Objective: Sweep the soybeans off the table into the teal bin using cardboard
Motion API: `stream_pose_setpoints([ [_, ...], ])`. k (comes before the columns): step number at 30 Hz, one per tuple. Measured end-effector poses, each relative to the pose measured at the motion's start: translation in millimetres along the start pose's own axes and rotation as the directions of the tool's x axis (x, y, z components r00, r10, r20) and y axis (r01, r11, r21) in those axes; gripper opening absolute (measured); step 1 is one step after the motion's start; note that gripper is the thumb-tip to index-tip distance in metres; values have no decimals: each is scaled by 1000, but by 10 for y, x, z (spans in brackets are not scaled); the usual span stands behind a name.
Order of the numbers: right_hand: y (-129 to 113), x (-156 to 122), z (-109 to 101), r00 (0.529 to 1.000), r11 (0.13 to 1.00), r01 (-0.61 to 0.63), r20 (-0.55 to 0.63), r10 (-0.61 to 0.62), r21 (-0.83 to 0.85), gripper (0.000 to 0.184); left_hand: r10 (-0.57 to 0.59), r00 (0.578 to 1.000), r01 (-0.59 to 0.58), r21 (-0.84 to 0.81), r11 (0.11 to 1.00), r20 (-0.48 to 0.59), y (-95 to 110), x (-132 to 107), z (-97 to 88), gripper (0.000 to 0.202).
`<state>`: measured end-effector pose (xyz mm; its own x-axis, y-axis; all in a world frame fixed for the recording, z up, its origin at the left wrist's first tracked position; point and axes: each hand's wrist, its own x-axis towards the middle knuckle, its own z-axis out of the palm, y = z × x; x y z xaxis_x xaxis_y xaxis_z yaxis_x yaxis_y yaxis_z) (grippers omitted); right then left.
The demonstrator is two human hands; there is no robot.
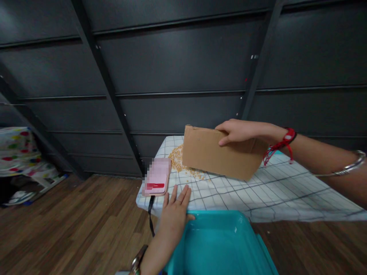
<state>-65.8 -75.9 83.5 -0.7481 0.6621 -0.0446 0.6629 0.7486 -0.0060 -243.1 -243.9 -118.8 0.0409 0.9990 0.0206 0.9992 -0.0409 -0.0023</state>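
My right hand (239, 131) grips the top edge of a brown cardboard piece (218, 154), thumb on the near face. The cardboard stands tilted on its long side on the table. Yellow kernels, which look like corn (177, 159), lie spread at its left end and along its lower edge; whatever is behind it is hidden. With fingers stretched out, my left hand (176, 206) rests at the table's near edge. Its thumb touches the rim of a teal plastic bin (213, 214), whose inside shows no contents. A pink phone (157, 177) lies just beyond these fingers.
A white checked cloth (275, 191) covers the table. Behind it rises a dark panelled wall (177, 65). A black strap (151, 215) hangs from the phone over the edge. At far left, a dotted cloth (20, 152) drapes over a stand on the wooden floor (94, 214).
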Motion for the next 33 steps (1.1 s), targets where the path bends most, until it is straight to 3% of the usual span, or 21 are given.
stream_pose_setpoints([
  [4,-217,48,-54,995,995,95,10,-94,-26,22,2,1000,-2,-7,1000,19,-2,-3,1,66],
  [8,-343,139,97,984,987,156,87,-152,-41,26,10,1000,-10,10,1000,-6,-11,-5,21,66],
  [12,-295,233,240,990,989,117,88,-109,-95,27,10,1000,-10,9,1000,-13,-19,1,54,67],
  [15,-229,261,225,990,988,119,88,-110,-95,27,9,1000,-9,-2,1000,-10,-24,5,76,65],
  [21,-290,266,114,969,975,219,122,-214,-28,27,9,998,-8,8,1000,-62,-21,-8,73,64],
  [28,-329,441,167,945,955,297,152,-291,-15,31,-20,983,21,4,1000,-182,9,-28,51,65],
  [33,-338,528,220,938,950,312,165,-306,-14,30,-37,981,36,-8,999,-188,19,-27,48,66],
])
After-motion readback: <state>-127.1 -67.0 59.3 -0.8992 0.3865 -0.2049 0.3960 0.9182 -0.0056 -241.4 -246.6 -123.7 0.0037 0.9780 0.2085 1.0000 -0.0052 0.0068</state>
